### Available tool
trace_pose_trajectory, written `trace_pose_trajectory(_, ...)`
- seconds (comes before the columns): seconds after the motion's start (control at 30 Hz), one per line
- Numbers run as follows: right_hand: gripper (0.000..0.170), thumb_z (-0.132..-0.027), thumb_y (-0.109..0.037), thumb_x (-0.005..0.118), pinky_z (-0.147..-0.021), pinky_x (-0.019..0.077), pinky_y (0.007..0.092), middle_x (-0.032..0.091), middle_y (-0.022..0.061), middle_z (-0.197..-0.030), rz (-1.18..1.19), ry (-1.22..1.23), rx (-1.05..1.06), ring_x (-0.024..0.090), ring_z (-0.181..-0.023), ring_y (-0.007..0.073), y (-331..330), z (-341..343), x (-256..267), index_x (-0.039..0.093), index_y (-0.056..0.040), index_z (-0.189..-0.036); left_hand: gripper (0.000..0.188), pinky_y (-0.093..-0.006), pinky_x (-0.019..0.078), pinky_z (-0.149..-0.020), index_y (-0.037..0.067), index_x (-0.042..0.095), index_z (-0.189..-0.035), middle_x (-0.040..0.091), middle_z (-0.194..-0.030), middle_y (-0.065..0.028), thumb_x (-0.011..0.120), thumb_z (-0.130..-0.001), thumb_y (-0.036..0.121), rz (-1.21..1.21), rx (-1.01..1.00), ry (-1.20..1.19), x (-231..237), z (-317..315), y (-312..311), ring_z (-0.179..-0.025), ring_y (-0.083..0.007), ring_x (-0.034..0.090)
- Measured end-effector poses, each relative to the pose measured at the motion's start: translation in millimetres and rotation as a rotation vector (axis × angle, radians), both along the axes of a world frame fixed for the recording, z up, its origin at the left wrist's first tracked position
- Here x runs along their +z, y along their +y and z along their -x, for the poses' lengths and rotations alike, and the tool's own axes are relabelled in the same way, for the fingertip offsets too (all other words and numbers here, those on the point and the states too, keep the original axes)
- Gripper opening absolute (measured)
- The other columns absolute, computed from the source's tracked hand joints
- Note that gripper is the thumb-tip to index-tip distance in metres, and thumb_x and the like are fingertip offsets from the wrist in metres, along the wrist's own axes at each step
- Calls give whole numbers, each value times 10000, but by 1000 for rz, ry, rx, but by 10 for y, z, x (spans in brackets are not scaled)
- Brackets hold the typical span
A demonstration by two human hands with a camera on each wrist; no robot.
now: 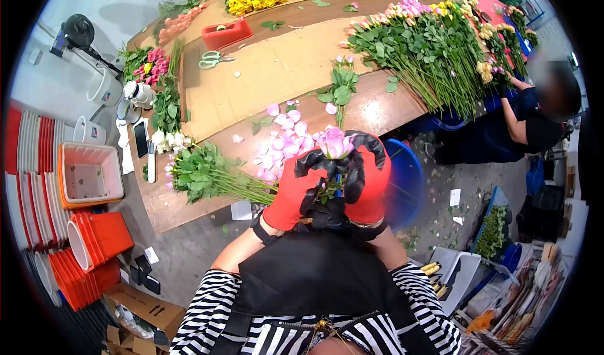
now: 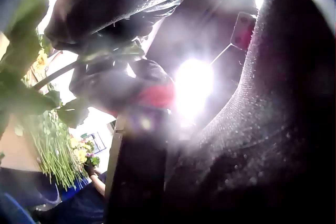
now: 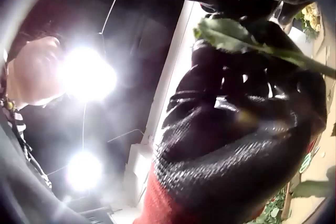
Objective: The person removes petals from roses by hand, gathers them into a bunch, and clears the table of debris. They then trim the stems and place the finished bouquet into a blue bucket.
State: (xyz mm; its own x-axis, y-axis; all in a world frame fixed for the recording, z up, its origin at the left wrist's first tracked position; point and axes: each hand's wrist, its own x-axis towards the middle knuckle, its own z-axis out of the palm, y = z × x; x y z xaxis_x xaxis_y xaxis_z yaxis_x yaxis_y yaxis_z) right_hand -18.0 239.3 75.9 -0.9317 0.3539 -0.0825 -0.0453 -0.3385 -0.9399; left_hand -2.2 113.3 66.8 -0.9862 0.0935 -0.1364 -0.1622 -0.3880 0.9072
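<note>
Both hands wear red gloves with black coated palms and fingers. Between them, in front of the apron, stands a pink rose [image 1: 335, 143], its bloom facing up. My left hand [image 1: 296, 188] curls its fingers around the rose from the left, just below the bloom. From the other side my right hand [image 1: 368, 182] holds it with bent fingers at the flower head. A green leaf [image 3: 226, 34] shows close to the gloved fingers in the right wrist view. The left wrist view has a stem [image 2: 65, 70] running in between the gloves. Loose pink petals [image 1: 286, 138] lie beyond my left hand.
A bundle of stems [image 1: 214, 172] lies at the table's left front, and one rose stem [image 1: 341, 91] lies ahead. Scissors [image 1: 214, 59] and a red holder [image 1: 226, 34] are farther back. A blue bin [image 1: 406, 182] stands right. Another person [image 1: 535, 116] works by the large rose pile [image 1: 421, 53].
</note>
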Motion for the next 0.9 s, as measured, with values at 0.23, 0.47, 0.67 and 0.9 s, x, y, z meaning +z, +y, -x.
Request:
trace_pose_trajectory(0.23,269,-858,-23,610,-936,443,307,647,101,-1111,-279,106,-52,604,-1014,191,145,45,422,621,23,-1123,201,-274,424,-625,-22,634,-951,594,-772,-6,574,-877,155,80,-149,75,-19,112,-161,-674,-101,498)
trace_pose_trajectory(0.47,369,-724,-5,711,-991,416,367,634,150,-1158,-645,218,286,560,-1146,261,282,15,404,653,-13,-1088,209,-262,455,-692,-23,624,-980,646,-866,-43,563,-859,137,57,-54,119,-82,58,-106,-770,-107,566)
trace_pose_trajectory(0.67,149,-841,-61,618,-740,465,282,634,76,-913,-195,30,367,583,-802,141,226,-4,277,624,13,-970,207,-258,438,-688,-6,626,-1022,622,-867,-18,539,-870,105,101,-173,67,-128,16,-223,-773,-95,543)
trace_pose_trajectory(0.9,162,-946,-135,532,-578,433,230,574,2,-837,163,-85,482,531,-652,79,195,-48,252,578,-9,-1037,180,-253,398,-611,12,633,-982,578,-815,25,560,-860,122,24,-290,63,-161,82,-238,-709,-83,503)
